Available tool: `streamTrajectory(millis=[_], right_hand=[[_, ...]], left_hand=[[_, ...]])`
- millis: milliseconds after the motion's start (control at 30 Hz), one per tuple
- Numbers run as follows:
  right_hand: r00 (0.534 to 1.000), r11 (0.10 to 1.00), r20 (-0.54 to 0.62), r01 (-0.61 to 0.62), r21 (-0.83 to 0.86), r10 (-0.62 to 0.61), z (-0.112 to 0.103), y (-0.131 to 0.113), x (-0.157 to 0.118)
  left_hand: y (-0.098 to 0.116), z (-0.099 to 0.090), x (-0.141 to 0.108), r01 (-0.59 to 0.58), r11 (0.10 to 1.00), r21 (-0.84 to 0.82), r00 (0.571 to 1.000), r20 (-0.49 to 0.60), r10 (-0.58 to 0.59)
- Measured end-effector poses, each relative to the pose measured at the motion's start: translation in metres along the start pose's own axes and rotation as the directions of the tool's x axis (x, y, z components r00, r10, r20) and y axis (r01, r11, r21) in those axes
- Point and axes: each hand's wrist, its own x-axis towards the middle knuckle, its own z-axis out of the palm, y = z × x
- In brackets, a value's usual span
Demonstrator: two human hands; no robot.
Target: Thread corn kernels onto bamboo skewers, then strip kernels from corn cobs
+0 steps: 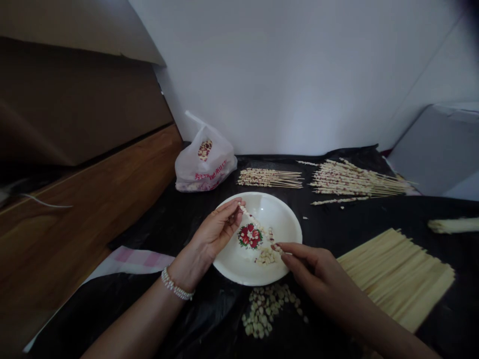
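Over a white bowl [220, 267] with a red flower print, I hold a thin skewer [250, 215] threaded with small pale and reddish kernel-like pieces. Its upper end is pinched in my left hand [220, 224], which wears a beaded bracelet. The thumb and forefinger of my right hand [310, 264] are closed at the lower end, by the bowl's right side; a small piece shows at those fingertips. Loose pale pieces [265, 257] lie in the bowl beneath the right fingertips. More flat, pale greenish pieces [262, 309] are scattered on the black sheet in front of the bowl.
Behind the bowl are a white plastic bag [205, 167] of pieces, a small stack of filled skewers [262, 177] and a larger pile [344, 179]. Bare sticks [400, 274] lie at right. A wooden board [93, 204] borders the left; a white wall [280, 80] stands behind.
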Motion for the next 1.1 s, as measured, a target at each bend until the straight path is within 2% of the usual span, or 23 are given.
streamTrajectory(millis=[233,600,700,900,1100], right_hand=[[1.000,1.000,-0.023,0.000,0.000,0.000,0.0002,0.0021,-0.0010],[1.000,1.000,0.007,-0.009,0.000,0.009,-0.0012,0.0000,0.0004],[1.000,1.000,0.016,-0.001,0.010,0.001,-0.0016,0.0004,0.0010],[1.000,1.000,-0.001,-0.008,0.009,0.008,-0.0005,0.0013,0.0000],[1.000,1.000,-0.018,0.008,0.017,-0.008,0.0008,0.0030,-0.0002]], left_hand=[[-0.0009,-0.0011,0.0011,0.010,1.000,-0.007,1.000,-0.008,-0.010],[-0.0019,-0.0001,-0.0010,-0.046,0.998,0.053,0.999,0.006,0.046],[-0.0016,0.0004,-0.0013,-0.019,1.000,0.013,1.000,-0.007,0.019],[0.0008,0.0033,-0.0023,0.115,0.992,-0.053,0.993,-0.033,-0.117],[0.0016,0.0042,-0.0025,0.120,0.992,-0.043,0.992,-0.032,-0.121]])
